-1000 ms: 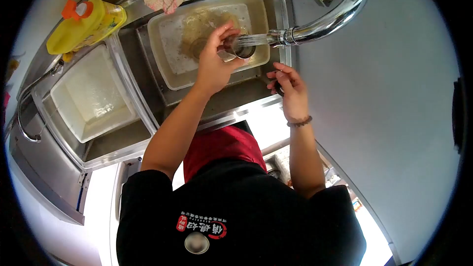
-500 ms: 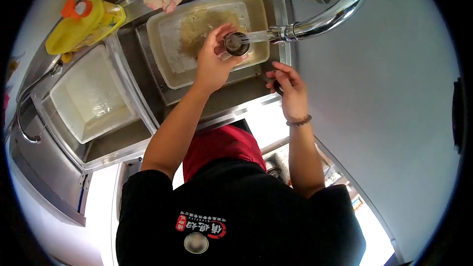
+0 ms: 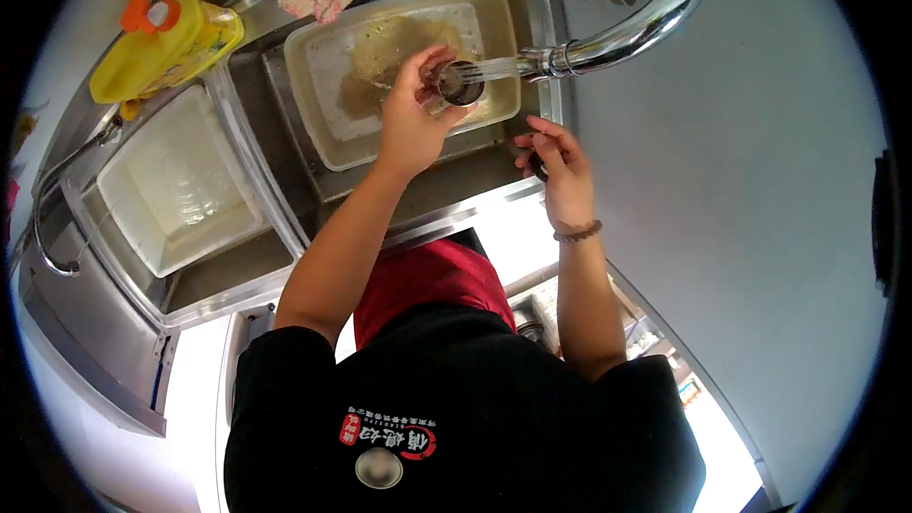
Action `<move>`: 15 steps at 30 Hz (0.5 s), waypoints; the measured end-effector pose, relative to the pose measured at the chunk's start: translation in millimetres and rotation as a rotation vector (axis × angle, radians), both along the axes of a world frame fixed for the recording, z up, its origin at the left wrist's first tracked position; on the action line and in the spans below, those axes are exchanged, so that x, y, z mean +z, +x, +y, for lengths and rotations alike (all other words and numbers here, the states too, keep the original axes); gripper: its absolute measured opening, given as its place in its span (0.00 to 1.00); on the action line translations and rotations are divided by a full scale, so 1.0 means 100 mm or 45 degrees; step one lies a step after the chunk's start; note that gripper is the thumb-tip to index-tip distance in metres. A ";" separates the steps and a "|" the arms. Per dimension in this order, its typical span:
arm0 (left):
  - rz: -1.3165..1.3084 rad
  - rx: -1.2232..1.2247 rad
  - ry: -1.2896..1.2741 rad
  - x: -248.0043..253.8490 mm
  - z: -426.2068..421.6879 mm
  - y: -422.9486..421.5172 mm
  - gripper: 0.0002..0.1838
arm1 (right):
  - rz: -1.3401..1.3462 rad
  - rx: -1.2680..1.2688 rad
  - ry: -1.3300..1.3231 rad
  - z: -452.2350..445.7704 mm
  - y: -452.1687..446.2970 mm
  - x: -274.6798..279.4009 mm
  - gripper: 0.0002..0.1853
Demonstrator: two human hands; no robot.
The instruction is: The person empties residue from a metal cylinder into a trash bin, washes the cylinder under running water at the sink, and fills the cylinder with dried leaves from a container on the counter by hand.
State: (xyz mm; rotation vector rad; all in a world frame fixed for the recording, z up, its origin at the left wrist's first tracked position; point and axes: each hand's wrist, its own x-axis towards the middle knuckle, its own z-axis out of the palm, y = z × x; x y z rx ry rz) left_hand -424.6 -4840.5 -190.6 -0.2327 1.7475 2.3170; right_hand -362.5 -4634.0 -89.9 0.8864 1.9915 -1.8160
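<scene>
Left hand (image 3: pixel 410 128) clamps round a small cup (image 3: pixel 461 85);
water (image 3: pixel 496 69) streams in from the tap (image 3: pixel 617 49), right of that grip; a pale tub (image 3: pixel 318 85) lies beneath; the right hand (image 3: pixel 562 176), lower right, curls round a small dark object (image 3: pixel 539 167).

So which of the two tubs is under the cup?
The tub with brownish contents, beneath the left hand; the white tub near the yellow bottle has no hand above.

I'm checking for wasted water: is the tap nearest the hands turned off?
No, water is streaming from that tap into the open mouth of the cup.
</scene>
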 end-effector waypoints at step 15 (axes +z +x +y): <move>-0.041 0.028 -0.052 -0.01 0.01 0.04 0.41 | -0.035 -0.017 -0.020 0.01 -0.06 0.00 0.15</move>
